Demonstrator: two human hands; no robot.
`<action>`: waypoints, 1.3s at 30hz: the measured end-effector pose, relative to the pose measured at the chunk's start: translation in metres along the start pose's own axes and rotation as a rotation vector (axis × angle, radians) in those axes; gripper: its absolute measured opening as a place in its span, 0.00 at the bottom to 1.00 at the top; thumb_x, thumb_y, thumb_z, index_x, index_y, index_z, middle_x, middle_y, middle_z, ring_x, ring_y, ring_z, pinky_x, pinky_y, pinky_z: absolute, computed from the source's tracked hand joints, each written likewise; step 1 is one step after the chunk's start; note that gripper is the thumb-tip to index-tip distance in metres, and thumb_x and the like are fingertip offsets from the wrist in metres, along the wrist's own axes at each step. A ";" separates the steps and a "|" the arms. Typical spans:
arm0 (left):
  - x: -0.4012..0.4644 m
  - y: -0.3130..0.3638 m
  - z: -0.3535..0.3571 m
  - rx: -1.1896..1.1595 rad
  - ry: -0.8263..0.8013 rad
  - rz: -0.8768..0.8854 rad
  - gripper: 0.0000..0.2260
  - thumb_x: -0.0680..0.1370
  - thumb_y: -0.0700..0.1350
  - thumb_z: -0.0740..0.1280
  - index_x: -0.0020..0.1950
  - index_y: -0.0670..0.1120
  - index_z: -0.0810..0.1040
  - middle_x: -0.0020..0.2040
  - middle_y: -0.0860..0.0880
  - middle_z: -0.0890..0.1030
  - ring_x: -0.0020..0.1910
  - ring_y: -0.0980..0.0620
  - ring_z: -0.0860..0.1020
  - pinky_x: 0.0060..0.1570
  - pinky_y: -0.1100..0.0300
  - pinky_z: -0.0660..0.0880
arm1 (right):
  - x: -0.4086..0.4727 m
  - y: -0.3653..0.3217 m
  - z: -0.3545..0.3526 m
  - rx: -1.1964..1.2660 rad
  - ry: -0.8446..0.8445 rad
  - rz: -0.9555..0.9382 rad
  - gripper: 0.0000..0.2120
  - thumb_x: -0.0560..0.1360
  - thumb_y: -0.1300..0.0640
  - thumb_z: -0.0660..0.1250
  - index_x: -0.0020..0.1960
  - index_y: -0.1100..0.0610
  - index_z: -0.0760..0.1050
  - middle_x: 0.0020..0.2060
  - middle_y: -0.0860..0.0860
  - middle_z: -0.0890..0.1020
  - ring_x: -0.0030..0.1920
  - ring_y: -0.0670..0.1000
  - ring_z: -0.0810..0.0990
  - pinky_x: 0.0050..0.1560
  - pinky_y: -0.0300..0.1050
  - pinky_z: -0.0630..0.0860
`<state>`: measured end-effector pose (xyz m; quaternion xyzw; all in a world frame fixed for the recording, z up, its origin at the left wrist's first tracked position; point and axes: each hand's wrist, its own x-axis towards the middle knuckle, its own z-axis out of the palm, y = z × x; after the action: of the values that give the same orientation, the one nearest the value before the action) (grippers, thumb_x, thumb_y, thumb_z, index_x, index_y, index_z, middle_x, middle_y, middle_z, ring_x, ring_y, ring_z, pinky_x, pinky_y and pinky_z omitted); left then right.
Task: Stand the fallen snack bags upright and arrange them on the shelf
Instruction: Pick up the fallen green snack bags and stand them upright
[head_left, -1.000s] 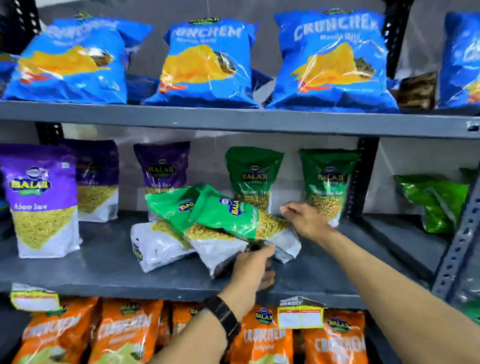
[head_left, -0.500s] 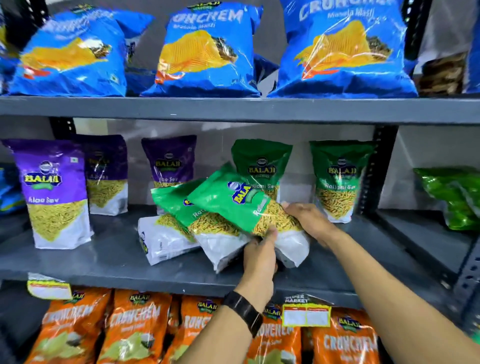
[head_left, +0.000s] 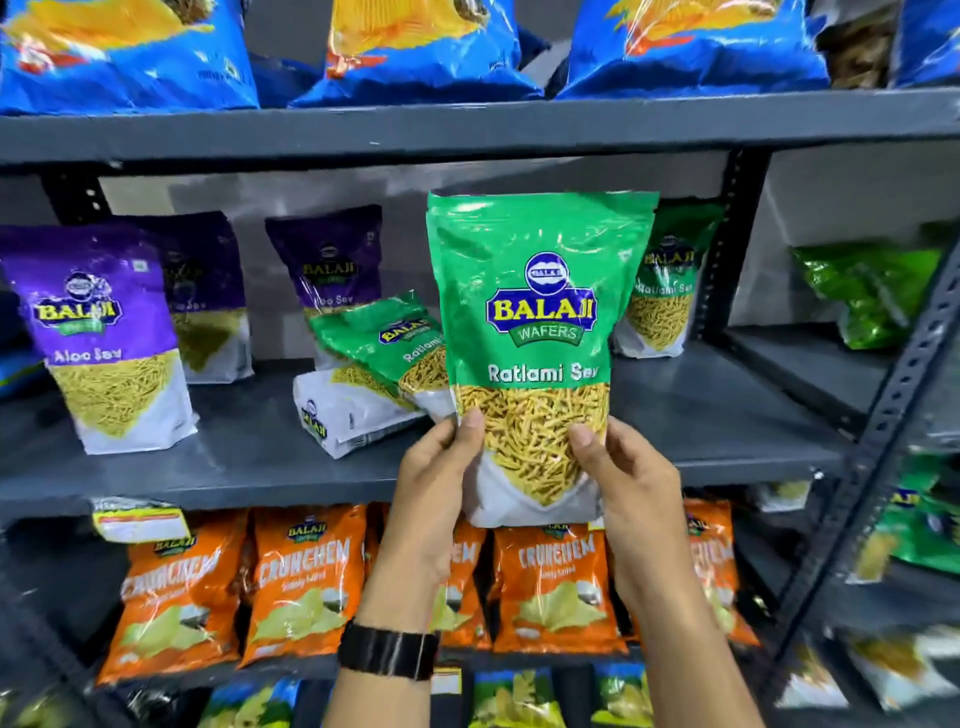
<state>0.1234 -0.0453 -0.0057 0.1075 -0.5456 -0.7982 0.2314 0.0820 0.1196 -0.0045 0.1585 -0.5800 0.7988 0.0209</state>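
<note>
I hold a green Ratlami Sev bag (head_left: 540, 332) upright in front of the middle shelf (head_left: 701, 415). My left hand (head_left: 434, 483) grips its lower left edge and my right hand (head_left: 631, 488) grips its lower right edge. Behind it, two fallen bags lie on the shelf: a green one (head_left: 384, 343) leaning across a white-backed one (head_left: 343, 410). One more green bag (head_left: 665, 291) stands upright at the back right, partly hidden by the held bag.
Purple Aloo Sev bags (head_left: 104, 338) stand on the left of the same shelf. Blue Crunchem bags (head_left: 415, 47) fill the shelf above, orange ones (head_left: 301, 577) the shelf below. A dark upright post (head_left: 727, 244) borders the bay on the right.
Both hands have lifted the top green bag off the fallen pile, turned it upright and brought it toward me. The view has moved closer to the shelf.
</note>
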 end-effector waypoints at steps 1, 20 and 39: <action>-0.002 -0.001 -0.002 -0.025 -0.010 0.009 0.21 0.72 0.57 0.77 0.60 0.47 0.88 0.63 0.50 0.88 0.69 0.48 0.81 0.77 0.43 0.71 | -0.004 0.002 0.001 0.002 -0.001 -0.008 0.10 0.79 0.55 0.71 0.59 0.56 0.85 0.53 0.52 0.90 0.58 0.54 0.88 0.63 0.55 0.81; 0.145 -0.055 0.151 0.305 -0.185 0.039 0.11 0.86 0.46 0.64 0.54 0.41 0.81 0.42 0.51 0.82 0.41 0.53 0.76 0.46 0.54 0.72 | 0.195 0.013 -0.117 -0.200 -0.072 -0.054 0.13 0.78 0.69 0.70 0.57 0.54 0.82 0.51 0.49 0.90 0.60 0.56 0.86 0.66 0.55 0.81; 0.072 -0.002 0.075 0.516 0.097 0.385 0.14 0.80 0.42 0.71 0.65 0.53 0.84 0.57 0.61 0.86 0.56 0.69 0.83 0.55 0.74 0.78 | 0.153 0.028 -0.054 -0.488 0.137 -0.238 0.10 0.75 0.65 0.72 0.46 0.50 0.82 0.39 0.46 0.85 0.38 0.38 0.82 0.45 0.36 0.78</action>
<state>0.0287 -0.0184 0.0270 0.0953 -0.7286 -0.5690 0.3691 -0.0812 0.1376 -0.0025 0.1614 -0.7299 0.6360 0.1913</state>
